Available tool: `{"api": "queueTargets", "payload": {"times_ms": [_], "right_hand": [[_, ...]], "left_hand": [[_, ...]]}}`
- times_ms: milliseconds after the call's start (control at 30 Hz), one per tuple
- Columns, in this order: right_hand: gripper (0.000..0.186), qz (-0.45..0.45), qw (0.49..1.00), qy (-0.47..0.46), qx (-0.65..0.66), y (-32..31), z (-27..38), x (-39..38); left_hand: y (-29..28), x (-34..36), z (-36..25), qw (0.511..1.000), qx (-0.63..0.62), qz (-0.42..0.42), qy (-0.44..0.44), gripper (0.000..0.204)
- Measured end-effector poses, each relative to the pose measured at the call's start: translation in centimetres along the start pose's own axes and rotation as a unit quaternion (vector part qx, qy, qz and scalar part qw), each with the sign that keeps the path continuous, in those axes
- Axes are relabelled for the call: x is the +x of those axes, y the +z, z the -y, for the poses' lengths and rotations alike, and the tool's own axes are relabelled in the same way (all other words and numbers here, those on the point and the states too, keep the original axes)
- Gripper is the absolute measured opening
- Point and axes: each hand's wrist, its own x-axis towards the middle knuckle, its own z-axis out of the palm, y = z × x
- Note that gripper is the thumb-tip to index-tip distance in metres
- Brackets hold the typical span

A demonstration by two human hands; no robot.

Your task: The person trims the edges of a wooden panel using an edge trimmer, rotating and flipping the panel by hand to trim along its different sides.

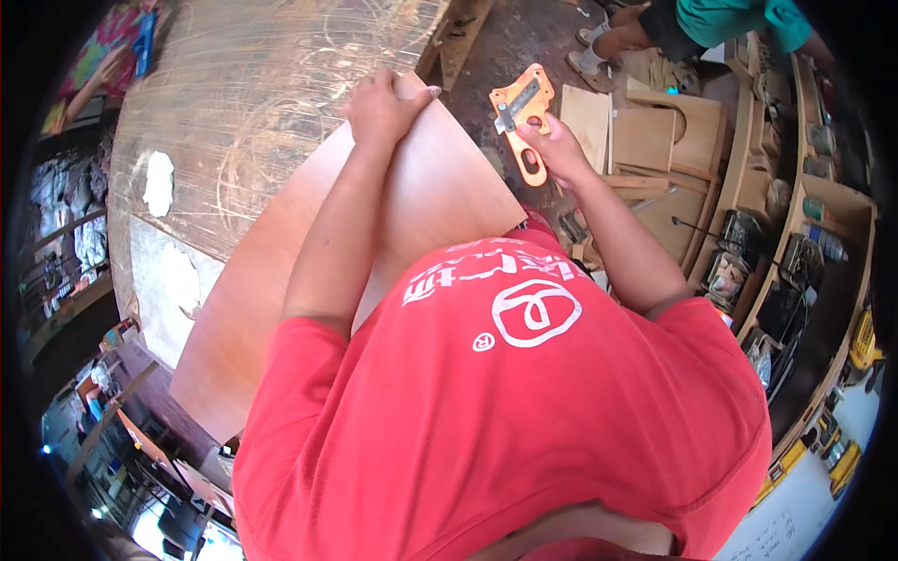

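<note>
Orange tool (pixel 525 103) grasped in right hand (pixel 559 154), left hand (pixel 385 110) clasping wooden panel (pixel 449 178) by its corner, scratched table (pixel 253 117) beyond.

Board (pixel 449 159) partly hidden by shirt (pixel 505 411), co-worker (pixel 725 19) near two o'clock and person (pixel 111 67) at ten cut off, clutter (pixel 84 220) at nine o'clock indistinct.

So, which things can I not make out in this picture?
All in the head view:
Wooden panel: nearest part, hidden by red shirt.
Orange hand tool: far side, hidden by its body.
Teal-shirted co-worker: head, cut off by top edge.
Handwriting, lower right: too small.
</note>
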Motion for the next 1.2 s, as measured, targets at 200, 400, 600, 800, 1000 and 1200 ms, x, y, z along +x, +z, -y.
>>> {"api": "queueTargets", "payload": {"times_ms": [200, 400, 600, 800, 1000, 1200], "right_hand": [[0.029, 0.003, 0.998, -0.054, 0.013, 5.0, 0.8, 5.8], [0.025, 0.052, 0.998, -0.038, 0.0, 8.6, 2.2, 11.9], [0.022, 0.049, 0.998, -0.022, -0.033, 9.6, 1.6, 13.7], [0.024, 0.039, 0.998, -0.012, -0.04, 9.8, 1.5, 13.4], [0.029, 0.02, 0.997, -0.003, -0.071, 9.8, 1.6, 13.5], [0.028, 0.003, 0.996, 0.007, -0.091, 10.2, 1.8, 13.4]], "left_hand": [[-1.5, 1.6, 1.7, 0.984, -0.128, 0.105, -0.067, 0.04], [-0.1, 0.3, 4.1, 0.982, -0.178, -0.008, 0.066, 0.017], [-0.3, -0.1, 3.6, 0.978, -0.176, -0.039, 0.1, 0.016], [0.4, 0.1, 4.0, 0.98, -0.161, -0.052, 0.108, 0.015], [0.6, 0.2, 3.8, 0.98, -0.155, -0.057, 0.112, 0.015], [0.8, 0.1, 3.8, 0.981, -0.149, -0.061, 0.108, 0.016]]}}
